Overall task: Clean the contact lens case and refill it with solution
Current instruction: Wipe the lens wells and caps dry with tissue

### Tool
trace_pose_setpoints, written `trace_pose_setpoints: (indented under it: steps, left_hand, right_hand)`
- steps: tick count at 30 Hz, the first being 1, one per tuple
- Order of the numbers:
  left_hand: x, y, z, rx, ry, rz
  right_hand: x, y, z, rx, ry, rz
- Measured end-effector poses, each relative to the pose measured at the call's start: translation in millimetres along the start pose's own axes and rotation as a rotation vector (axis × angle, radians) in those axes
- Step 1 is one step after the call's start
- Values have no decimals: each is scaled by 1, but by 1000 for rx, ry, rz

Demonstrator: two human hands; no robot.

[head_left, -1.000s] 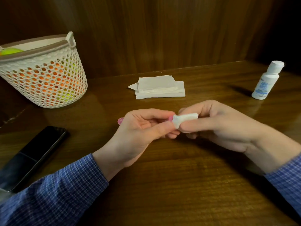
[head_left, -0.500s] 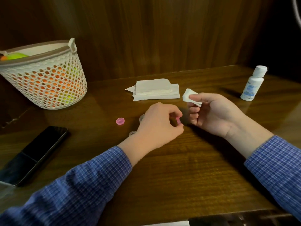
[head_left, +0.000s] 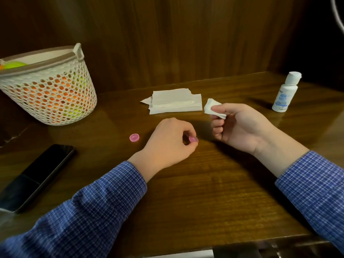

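The left hand (head_left: 167,144) pinches a pink cap (head_left: 193,139) low over the wooden table (head_left: 204,192), just as it did half a second ago. A second ago both hands were together, rubbing it with the tissue piece (head_left: 212,108). Now they are apart, and the right hand (head_left: 240,127) grips that tissue piece by itself. Another pink cap (head_left: 134,137) lies on the table to the left. The solution bottle (head_left: 285,92) stands far right. The clear case seen earlier beside the left hand is hidden now.
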State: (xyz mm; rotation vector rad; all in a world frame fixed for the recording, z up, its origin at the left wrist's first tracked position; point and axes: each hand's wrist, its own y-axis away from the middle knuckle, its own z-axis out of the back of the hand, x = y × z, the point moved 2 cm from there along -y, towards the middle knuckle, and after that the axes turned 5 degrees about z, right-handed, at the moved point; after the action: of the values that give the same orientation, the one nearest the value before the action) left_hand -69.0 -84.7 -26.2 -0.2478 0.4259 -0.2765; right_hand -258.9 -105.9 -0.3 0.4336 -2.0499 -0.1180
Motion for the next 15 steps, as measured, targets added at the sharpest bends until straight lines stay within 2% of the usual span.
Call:
trace_pose_setpoints:
  steps: [12, 15]
  left_hand:
    - [-10, 8, 15, -35, -70, -72]
    - [4, 28, 44, -114, 109, -40]
  right_hand:
    - [-1, 4, -2, 10, 65, 14]
    - [-1, 9, -7, 43, 307, 121]
